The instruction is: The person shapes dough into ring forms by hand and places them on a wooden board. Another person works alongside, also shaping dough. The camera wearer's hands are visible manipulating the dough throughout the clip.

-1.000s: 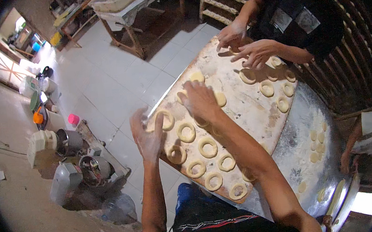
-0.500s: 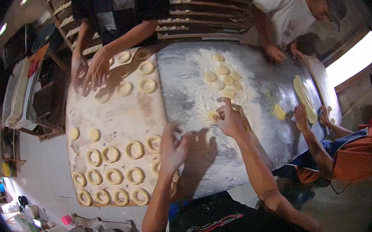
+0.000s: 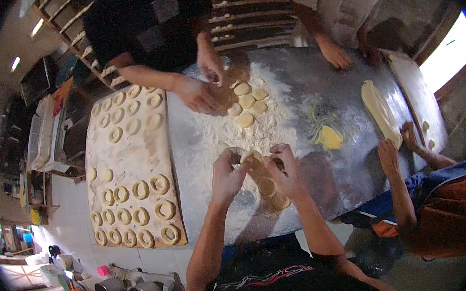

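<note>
My left hand (image 3: 227, 175) and my right hand (image 3: 285, 173) meet above the floured metal table (image 3: 199, 148). Between their fingertips is a small pale piece of dough (image 3: 251, 155), pinched from both sides; fingers partly cover it, so its full shape is hard to tell. Close below my right hand, dough rounds (image 3: 279, 200) lie in the shadow on the table. Farther off sits a cluster of flattened dough rounds (image 3: 244, 101). To the left, a wooden board (image 3: 140, 174) bears rows of dough rings (image 3: 138, 189) and a couple of solid rounds (image 3: 108, 175).
Across the table, a person's hands (image 3: 202, 92) reach beside the round cluster. At the right, another person's hands (image 3: 389, 155) are by a long dough strip (image 3: 380, 110). A yellow lump (image 3: 330, 137) lies between. A third person's hand (image 3: 336, 57) rests at the far edge.
My left hand has come from the board's edge to meet my right, and the dough is now raised between them. The person opposite has shifted from the board to the cluster. The view has turned.
</note>
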{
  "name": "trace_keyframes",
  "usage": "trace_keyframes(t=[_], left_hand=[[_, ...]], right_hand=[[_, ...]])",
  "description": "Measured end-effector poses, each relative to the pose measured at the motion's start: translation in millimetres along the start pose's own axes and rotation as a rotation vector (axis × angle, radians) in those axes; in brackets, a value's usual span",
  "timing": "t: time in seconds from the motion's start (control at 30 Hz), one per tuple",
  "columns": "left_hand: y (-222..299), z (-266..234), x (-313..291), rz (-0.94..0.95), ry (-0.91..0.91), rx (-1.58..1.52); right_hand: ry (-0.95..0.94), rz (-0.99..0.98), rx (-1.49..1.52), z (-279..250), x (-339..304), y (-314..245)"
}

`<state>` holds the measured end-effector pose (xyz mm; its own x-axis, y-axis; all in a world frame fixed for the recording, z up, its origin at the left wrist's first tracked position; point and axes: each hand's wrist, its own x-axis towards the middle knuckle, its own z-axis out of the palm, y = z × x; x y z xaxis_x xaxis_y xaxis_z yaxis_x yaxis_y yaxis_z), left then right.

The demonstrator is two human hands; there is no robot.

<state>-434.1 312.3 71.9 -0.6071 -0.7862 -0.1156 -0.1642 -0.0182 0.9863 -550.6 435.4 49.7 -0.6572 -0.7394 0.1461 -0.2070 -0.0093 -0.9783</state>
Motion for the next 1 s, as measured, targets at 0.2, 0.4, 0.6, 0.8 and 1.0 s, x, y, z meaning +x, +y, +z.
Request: trace_keyframes(t=[0.2, 0.4, 0.6, 0.8, 1.0], left_hand=[[22.4, -8.8, -28.6, -0.017, 0.074, -0.202], [44.6, -85.1, -47.2, 0.133, -0.025, 0.182], [7.5, -130.5, -34.7, 0.152, -0.004, 0.359], [-22.2, -156.5, -26.5, -0.193, 0.170, -0.469], [-32.0, -127.2, -35.3, 0.096, 0.685, -0.353]], right_hand=[[-0.230, 0.307, 0.312, 29.0, 5.8, -19.9], [-0.481, 0.265, 0.628, 63.5, -1.2, -52.8], [-0.231, -0.247, -0.207, 135.3, 19.5, -56.2], [-0.545, 0.025, -0.350, 168.2, 16.6, -64.0], [-0.695, 0.246, 0.749, 179.9, -6.8, -61.1]])
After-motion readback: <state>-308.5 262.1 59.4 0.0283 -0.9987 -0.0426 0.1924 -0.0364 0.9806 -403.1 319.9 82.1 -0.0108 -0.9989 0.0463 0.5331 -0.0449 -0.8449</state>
